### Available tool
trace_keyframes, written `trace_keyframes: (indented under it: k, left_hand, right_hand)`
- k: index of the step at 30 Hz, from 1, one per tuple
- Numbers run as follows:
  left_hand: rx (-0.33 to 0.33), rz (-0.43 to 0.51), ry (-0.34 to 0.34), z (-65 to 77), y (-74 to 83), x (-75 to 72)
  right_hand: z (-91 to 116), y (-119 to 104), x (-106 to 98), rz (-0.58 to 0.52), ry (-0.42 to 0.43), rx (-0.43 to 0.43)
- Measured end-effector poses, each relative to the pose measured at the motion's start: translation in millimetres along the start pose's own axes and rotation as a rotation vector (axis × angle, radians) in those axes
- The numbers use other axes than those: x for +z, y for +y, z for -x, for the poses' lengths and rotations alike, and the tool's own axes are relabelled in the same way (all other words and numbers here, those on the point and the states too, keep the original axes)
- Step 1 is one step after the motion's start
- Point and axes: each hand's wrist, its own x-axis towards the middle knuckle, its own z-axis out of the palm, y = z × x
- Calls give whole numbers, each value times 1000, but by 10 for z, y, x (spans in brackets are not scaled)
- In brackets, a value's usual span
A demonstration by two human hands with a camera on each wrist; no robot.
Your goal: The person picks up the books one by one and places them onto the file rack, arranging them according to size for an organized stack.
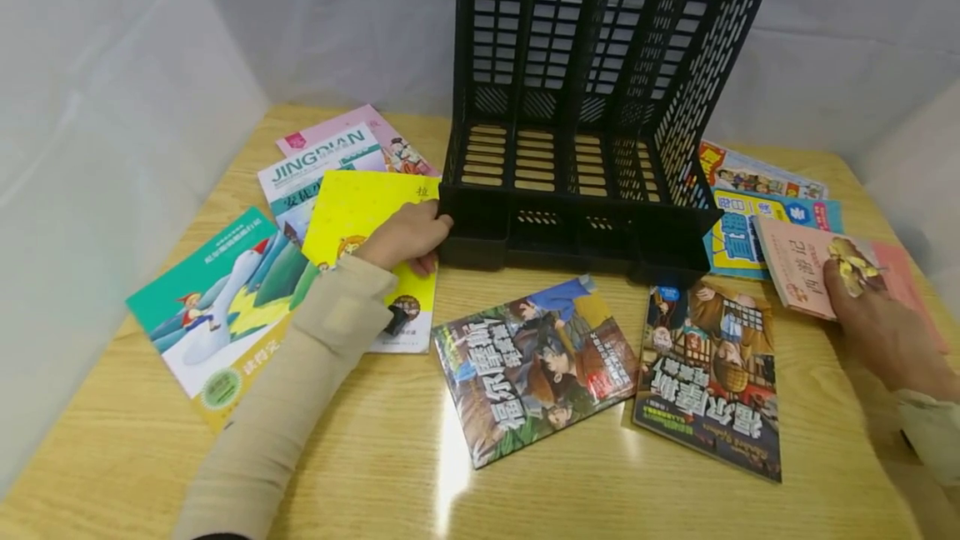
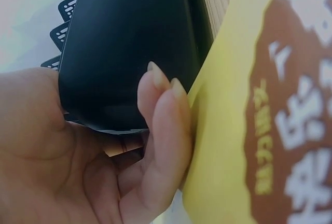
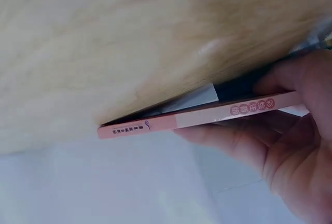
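A black plastic magazine rack (image 1: 570,244) with several upright slots stands at the back of the table. My left hand (image 1: 408,238) grips its front left corner; in the left wrist view, fingers curl at the rack's smooth end (image 2: 122,53). Under that hand lies a yellow book (image 1: 330,207), its brown label large in the left wrist view. On the right, my right hand (image 1: 885,332) holds a pink book (image 1: 787,257) between thumb and fingers. The pink spine (image 3: 207,117) shows in the right wrist view, tilted close over the wooden table.
Left of the rack lie a green goose-cover book (image 1: 225,298), a white book (image 1: 318,161) and a pink one (image 1: 360,119). Two dark comic-cover books (image 1: 536,365) (image 1: 708,382) lie in front. Blue (image 1: 738,232) and red-and-white (image 1: 757,173) books lie right of it.
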Motion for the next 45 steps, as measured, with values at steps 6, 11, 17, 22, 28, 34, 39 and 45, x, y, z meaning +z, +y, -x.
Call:
trace_keyframes:
  k: [6,11,17,22,28,34,39,45]
  left_hand:
    - [-12,-17,-3,7,6,28]
    - [-24,-17,-1,16,3,42]
    - [-25,-22,13,23,1,9]
    - [-20,-17,11,33,3,4]
    - [-17,-13,15,45,14,8]
    - [-14,-3,19,54,2,6]
    - [-13,0,21,44,-13,9]
    - [-14,-3,19,27,-19,17]
  right_hand:
    - [0,24,-81,-123,31,57]
    - [29,-4,-235,-194,160,94]
    - [-96,-44,-431,-271,311,154]
    - [-122,-80,-520,-274,306,197]
    - [-125,-107,-549,-279,330,193]
    - [-154,-161,-644,-304,426,99]
    - [-207,-228,-752,-330,446,31]
    - [-238,-330,-836,-363,461,71]
